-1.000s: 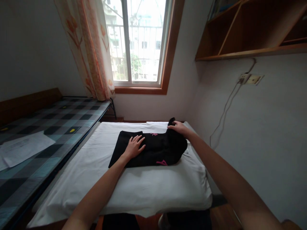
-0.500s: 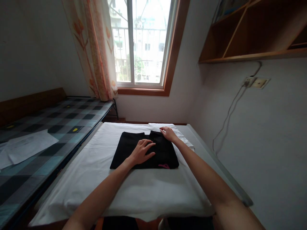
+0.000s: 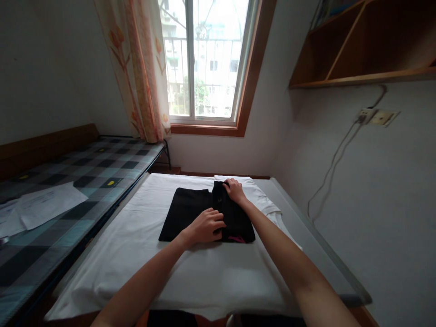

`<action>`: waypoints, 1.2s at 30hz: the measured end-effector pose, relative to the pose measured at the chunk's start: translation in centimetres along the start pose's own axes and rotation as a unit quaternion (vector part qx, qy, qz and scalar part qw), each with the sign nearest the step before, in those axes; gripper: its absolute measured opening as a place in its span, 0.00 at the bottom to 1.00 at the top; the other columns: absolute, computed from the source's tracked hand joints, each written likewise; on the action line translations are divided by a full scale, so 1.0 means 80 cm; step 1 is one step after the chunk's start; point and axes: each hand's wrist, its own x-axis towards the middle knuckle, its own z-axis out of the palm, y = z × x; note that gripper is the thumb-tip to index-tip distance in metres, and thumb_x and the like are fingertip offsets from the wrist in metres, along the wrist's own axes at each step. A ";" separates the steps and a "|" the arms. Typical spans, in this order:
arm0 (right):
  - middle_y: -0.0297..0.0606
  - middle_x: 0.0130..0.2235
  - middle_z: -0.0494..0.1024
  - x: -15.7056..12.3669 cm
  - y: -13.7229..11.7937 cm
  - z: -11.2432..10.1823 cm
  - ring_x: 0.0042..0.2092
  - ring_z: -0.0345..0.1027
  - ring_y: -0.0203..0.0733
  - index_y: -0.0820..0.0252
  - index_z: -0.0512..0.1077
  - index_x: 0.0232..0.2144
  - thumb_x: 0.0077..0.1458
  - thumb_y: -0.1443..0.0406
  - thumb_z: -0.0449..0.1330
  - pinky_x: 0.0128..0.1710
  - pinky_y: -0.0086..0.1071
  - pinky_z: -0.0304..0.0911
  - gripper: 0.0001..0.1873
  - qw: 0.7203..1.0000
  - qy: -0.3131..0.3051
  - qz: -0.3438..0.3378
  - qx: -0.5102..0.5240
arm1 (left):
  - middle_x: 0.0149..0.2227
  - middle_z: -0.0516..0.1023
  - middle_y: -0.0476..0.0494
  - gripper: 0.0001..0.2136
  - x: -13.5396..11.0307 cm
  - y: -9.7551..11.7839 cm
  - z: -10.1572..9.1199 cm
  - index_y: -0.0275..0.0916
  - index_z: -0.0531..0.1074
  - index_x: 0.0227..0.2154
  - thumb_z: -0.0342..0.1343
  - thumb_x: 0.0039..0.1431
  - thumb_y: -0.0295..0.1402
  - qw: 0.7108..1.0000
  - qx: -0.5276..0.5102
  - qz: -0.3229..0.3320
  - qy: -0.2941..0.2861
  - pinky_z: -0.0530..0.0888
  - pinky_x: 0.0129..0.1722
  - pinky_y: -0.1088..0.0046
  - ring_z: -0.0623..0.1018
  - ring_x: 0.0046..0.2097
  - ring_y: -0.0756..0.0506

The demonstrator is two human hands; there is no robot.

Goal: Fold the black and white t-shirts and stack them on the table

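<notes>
A folded black garment (image 3: 187, 206) with a small pink mark near its front right corner lies on a white cloth (image 3: 136, 254). A notch parts its left and right halves along the far edge. My left hand (image 3: 207, 225) rests over the middle of the garment near its front edge, fingers curled down on the fabric. At the far edge of the right half, my right hand (image 3: 234, 190) grips the black cloth, which stands slightly raised there. The left fingertips are partly hidden.
White fabric (image 3: 264, 197) lies bunched at the table's right, beside the bare grey tabletop (image 3: 327, 254). To the left stands a bed with a checked mattress (image 3: 112, 163) and loose papers (image 3: 51, 204). A wooden shelf (image 3: 361, 75) hangs above a wall socket (image 3: 371, 116) with a cable.
My left hand has moved nearer along the garment and its fingers have curled. My right hand has shifted slightly left and closed on the far edge, lifting it a little. The view has turned slightly.
</notes>
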 end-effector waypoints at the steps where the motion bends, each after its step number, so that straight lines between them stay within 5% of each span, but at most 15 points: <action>1: 0.47 0.49 0.73 0.001 -0.005 0.002 0.51 0.64 0.48 0.58 0.70 0.47 0.65 0.60 0.48 0.50 0.40 0.55 0.15 1.000 -0.006 -0.011 -0.008 | 0.33 0.74 0.46 0.07 -0.001 -0.001 0.000 0.41 0.76 0.36 0.56 0.54 0.31 1.000 -0.001 -0.008 -0.011 0.66 0.40 0.69 0.73 0.36 0.47; 6: 0.46 0.47 0.74 -0.006 -0.008 0.019 0.50 0.65 0.49 0.58 0.72 0.45 0.63 0.61 0.51 0.49 0.41 0.56 0.13 0.995 -0.085 -0.008 -0.051 | 0.33 0.74 0.47 0.06 -0.003 -0.001 0.003 0.41 0.76 0.33 0.57 0.52 0.31 0.999 -0.015 -0.028 -0.037 0.67 0.38 0.70 0.74 0.36 0.47; 13: 0.46 0.49 0.74 -0.012 -0.008 0.013 0.51 0.65 0.50 0.58 0.73 0.46 0.63 0.59 0.52 0.51 0.42 0.55 0.16 0.998 -0.047 0.000 -0.030 | 0.33 0.76 0.46 0.12 0.000 0.004 -0.006 0.41 0.77 0.33 0.53 0.60 0.42 0.994 -0.080 -0.070 0.013 0.69 0.39 0.70 0.75 0.36 0.48; 18: 0.43 0.51 0.75 -0.037 -0.030 0.001 0.52 0.67 0.46 0.56 0.74 0.48 0.64 0.59 0.49 0.53 0.39 0.57 0.17 0.995 0.034 -0.055 0.071 | 0.56 0.72 0.38 0.23 -0.001 -0.003 0.003 0.39 0.66 0.57 0.44 0.66 0.46 0.977 -0.050 -0.189 0.086 0.63 0.57 0.61 0.69 0.58 0.42; 23: 0.44 0.56 0.72 -0.082 -0.005 -0.007 0.58 0.63 0.47 0.57 0.70 0.54 0.65 0.58 0.45 0.58 0.42 0.55 0.22 0.988 0.090 -0.063 0.105 | 0.68 0.51 0.35 0.40 -0.012 -0.017 0.025 0.35 0.48 0.67 0.42 0.59 0.59 0.978 -0.027 -0.207 -0.027 0.45 0.66 0.53 0.50 0.69 0.37; 27: 0.46 0.64 0.61 -0.116 0.033 0.005 0.66 0.47 0.55 0.57 0.66 0.59 0.61 0.52 0.50 0.62 0.52 0.47 0.28 0.994 0.004 -0.066 0.081 | 0.69 0.47 0.34 0.46 -0.016 -0.021 0.033 0.34 0.46 0.67 0.40 0.55 0.64 0.972 -0.042 -0.216 -0.084 0.40 0.66 0.52 0.46 0.69 0.36; 30: 0.47 0.65 0.59 -0.128 0.050 0.017 0.67 0.46 0.54 0.57 0.64 0.60 0.60 0.50 0.50 0.63 0.51 0.47 0.30 0.987 -0.022 -0.068 0.147 | 0.69 0.47 0.35 0.47 -0.014 -0.020 0.030 0.35 0.46 0.67 0.42 0.54 0.64 0.969 -0.059 -0.219 -0.096 0.40 0.66 0.52 0.46 0.69 0.36; 33: 0.48 0.61 0.65 -0.126 0.061 0.015 0.62 0.57 0.49 0.58 0.65 0.59 0.61 0.51 0.47 0.60 0.47 0.55 0.29 0.967 0.054 -0.022 0.246 | 0.68 0.51 0.38 0.42 -0.012 -0.026 0.018 0.39 0.50 0.66 0.44 0.56 0.62 0.967 -0.091 -0.219 -0.092 0.45 0.66 0.57 0.50 0.69 0.37; 36: 0.50 0.48 0.75 -0.120 0.072 0.000 0.46 0.71 0.46 0.63 0.70 0.50 0.59 0.55 0.52 0.46 0.41 0.68 0.23 0.946 0.092 0.130 0.282 | 0.64 0.63 0.39 0.31 -0.019 -0.050 -0.006 0.41 0.59 0.63 0.41 0.63 0.53 0.948 -0.080 -0.307 -0.006 0.57 0.62 0.64 0.62 0.64 0.40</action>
